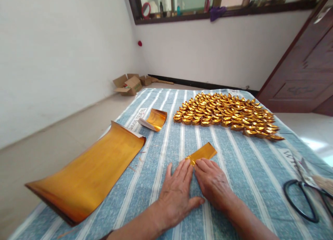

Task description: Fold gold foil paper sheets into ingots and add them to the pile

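Observation:
A strip of gold foil paper (204, 152) lies slanted on the striped cloth, its near left end under my fingertips. My left hand (175, 191) rests flat with the fingers stretched out, their tips pressing on that end, and the thumb out to the side. Beside it, my right hand (214, 181) has its fingers bent together at the strip's near edge; the fingertips' underside is hidden. Left of my hands lies a large curling stack of gold foil sheets (88, 170). A smaller stack of gold foil pieces (156, 119) sits further back.
Many folded gold foil ingots (223, 111) stand in tight rows at the back right. Black-handled scissors (303, 188) lie at the right edge. Blue-and-white striped cloth (153, 160) covers the table. Cardboard boxes (130, 85) are on the floor beyond; a brown door (301, 66) stands at right.

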Tool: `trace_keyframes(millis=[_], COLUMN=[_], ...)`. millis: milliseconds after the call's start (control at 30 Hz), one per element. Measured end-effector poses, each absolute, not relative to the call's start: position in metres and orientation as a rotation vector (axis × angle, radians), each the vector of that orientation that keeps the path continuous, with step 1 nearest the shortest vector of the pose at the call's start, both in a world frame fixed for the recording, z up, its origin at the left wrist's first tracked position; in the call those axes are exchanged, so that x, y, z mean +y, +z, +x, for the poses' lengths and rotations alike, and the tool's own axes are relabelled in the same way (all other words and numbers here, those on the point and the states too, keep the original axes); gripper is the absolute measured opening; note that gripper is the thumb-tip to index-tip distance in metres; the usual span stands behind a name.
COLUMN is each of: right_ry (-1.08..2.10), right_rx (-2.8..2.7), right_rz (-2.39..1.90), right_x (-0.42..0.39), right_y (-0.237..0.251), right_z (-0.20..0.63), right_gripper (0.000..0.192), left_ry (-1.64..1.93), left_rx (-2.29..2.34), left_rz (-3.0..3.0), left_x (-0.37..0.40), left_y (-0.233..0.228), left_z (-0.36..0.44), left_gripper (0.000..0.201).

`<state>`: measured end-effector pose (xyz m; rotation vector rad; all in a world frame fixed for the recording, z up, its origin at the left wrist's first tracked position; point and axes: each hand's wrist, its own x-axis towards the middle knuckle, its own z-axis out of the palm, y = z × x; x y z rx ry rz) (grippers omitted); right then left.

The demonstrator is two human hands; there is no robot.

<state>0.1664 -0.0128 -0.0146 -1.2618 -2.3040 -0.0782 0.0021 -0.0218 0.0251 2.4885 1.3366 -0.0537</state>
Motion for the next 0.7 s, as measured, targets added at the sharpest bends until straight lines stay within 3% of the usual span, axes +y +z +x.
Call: trace_keyframes(millis=[233, 400, 700], right_ry=[-0.033, -0.052, 0.097], right_rx=[-2.281, -2.222, -2.09], right_rz=[-1.299, -1.297, -1.184], right_x=[-0.014, -0.014, -0.019], right_y=[-0.011, -0.012, -0.004], right_z=[0.167, 0.166, 0.157], right_gripper=[0.016, 0.028, 0.028], left_ry=[-0.002, 0.025, 0.243], left_rx=[1.32, 1.27, 1.074], left_rz=[2.538, 2.549, 2.589], left_x=[-0.02, -0.007, 0.025], left_y=[0.025, 0.031, 0.034], left_z=[0.002, -0.002, -0.017], left_gripper=[0.073, 0.065, 0.032])
